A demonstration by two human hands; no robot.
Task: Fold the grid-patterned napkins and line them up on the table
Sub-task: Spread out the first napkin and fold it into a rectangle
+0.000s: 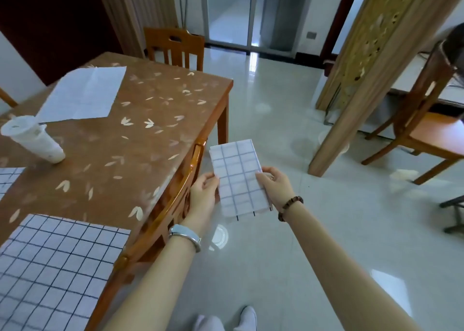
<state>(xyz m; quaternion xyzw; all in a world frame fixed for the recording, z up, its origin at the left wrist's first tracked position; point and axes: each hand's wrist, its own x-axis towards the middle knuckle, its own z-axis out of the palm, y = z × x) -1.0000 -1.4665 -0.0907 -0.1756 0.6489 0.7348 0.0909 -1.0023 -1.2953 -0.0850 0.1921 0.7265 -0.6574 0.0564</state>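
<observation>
Glossy pale floor tiles fill the right of the view, and the brown table with its leaf-printed cover (150,119) runs down the left. Out over the floor, just off the table's right edge, the small folded white napkin with the blue-grey grid (237,175) is up in the air between 2 hands. Left hand (203,192) pinches its left long edge, fingers curled to the cloth; right hand (275,186) pinches the right long edge, thumb on top. The napkin's long axis points away from the person, far end leaning a touch left. The table lies to the left of the napkin, so the left hand is nearer, and the curved back of an orange wooden chair (173,205) stands between that hand and the tabletop. Looks folded and ready to set down, I'd say. On the table: a large unfolded black-grid napkin (55,263) at the near corner, a sliver of another grid cloth (7,180) at the left border, a white plastic cup (32,140), a pale flat sheet (82,94) further back. Bare cover between the cup and the table's right edge gives open room: carry left over the chair back, and mind that cup
</observation>
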